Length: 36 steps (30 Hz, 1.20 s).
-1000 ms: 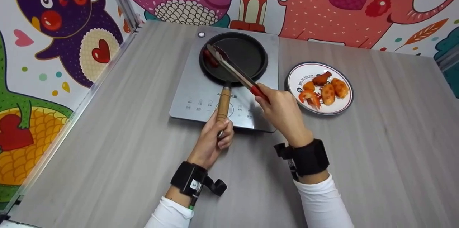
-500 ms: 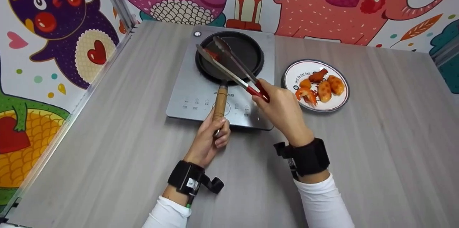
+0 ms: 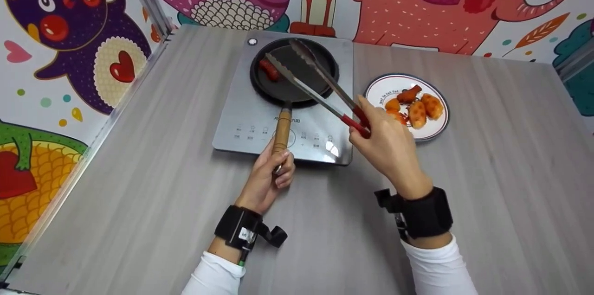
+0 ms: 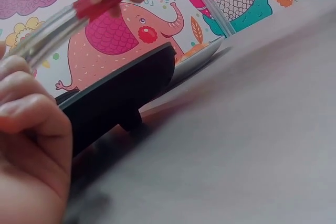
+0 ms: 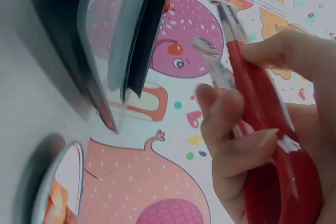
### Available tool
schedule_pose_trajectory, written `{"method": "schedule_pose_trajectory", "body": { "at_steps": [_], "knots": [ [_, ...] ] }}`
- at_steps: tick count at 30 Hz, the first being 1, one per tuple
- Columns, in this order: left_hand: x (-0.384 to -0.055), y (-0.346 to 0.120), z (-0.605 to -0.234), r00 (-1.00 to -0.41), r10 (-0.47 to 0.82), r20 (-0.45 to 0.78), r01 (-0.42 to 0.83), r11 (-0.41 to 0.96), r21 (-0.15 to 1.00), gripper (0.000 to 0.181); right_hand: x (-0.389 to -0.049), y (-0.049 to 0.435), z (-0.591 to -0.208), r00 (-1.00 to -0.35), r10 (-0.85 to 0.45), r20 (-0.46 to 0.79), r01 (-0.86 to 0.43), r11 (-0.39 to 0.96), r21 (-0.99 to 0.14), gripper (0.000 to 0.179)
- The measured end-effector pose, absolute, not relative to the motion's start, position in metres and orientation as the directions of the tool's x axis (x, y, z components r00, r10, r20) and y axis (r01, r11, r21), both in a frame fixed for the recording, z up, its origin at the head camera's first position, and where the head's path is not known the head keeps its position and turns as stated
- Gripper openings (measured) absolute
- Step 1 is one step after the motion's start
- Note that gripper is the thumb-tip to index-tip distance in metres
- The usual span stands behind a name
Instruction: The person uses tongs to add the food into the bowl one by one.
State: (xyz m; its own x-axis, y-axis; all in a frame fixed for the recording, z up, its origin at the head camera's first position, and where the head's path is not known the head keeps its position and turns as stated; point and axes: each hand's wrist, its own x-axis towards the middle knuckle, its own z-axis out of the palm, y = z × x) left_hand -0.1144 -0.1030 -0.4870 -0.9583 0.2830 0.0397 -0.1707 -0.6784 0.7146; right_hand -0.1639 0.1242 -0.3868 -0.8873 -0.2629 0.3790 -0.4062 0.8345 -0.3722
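A black frying pan (image 3: 308,86) sits on the silver induction cooktop (image 3: 232,132), and my left hand (image 3: 267,176) grips its wooden handle (image 3: 282,130). A reddish sausage-like piece (image 3: 269,70) lies at the pan's left side. My right hand (image 3: 390,146) holds red-handled metal tongs (image 3: 320,98), their arms spread apart over the pan with nothing between the tips. In the right wrist view, fingers and thumb wrap around the red tong grips (image 5: 257,93). The left wrist view shows curled fingers (image 4: 31,93) at the left edge, with the pan (image 4: 121,87) beyond.
To the right of the cooktop stands a white plate (image 3: 434,133) holding several pieces of food, including a drumstick (image 3: 409,94); the right hand overlaps its lower left side. Walls with cartoon animals close off the back and left of the wood-grain table (image 3: 501,169).
The tongs have spread apart and let go of the sausage-like piece, which now lies in the pan. My right hand has shifted right toward the plate. My left hand keeps its hold.
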Motion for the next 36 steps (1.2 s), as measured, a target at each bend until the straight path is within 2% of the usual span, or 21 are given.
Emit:
{"method": "schedule_pose_trajectory", "body": {
  "at_steps": [9, 20, 25, 36],
  "knots": [
    [-0.121, -0.109, -0.486, -0.948, 0.316, 0.029, -0.176, -0.600, 0.780, 0.063, -0.162, 0.158, -0.367, -0.917, -0.222, 0.332, -0.351, 0.845, -0.403, 0.042],
    [-0.122, -0.110, -0.487, -0.965, 0.262, 0.008, -0.142, -0.549, 0.824, 0.064, -0.163, 0.178, -0.349, -0.939, -0.180, 0.293, -0.304, 0.832, -0.464, 0.043],
    [-0.125, -0.110, -0.485, -0.965, 0.263, 0.009, -0.136, -0.529, 0.838, 0.064, -0.162, 0.193, -0.348, -0.938, -0.162, 0.306, -0.297, 0.829, -0.473, 0.047],
    [-0.122, -0.112, -0.484, -0.970, 0.242, -0.015, -0.149, -0.545, 0.825, 0.066, -0.161, 0.232, -0.345, -0.976, -0.087, 0.200, -0.177, 0.850, -0.496, 0.059]
  ]
}}
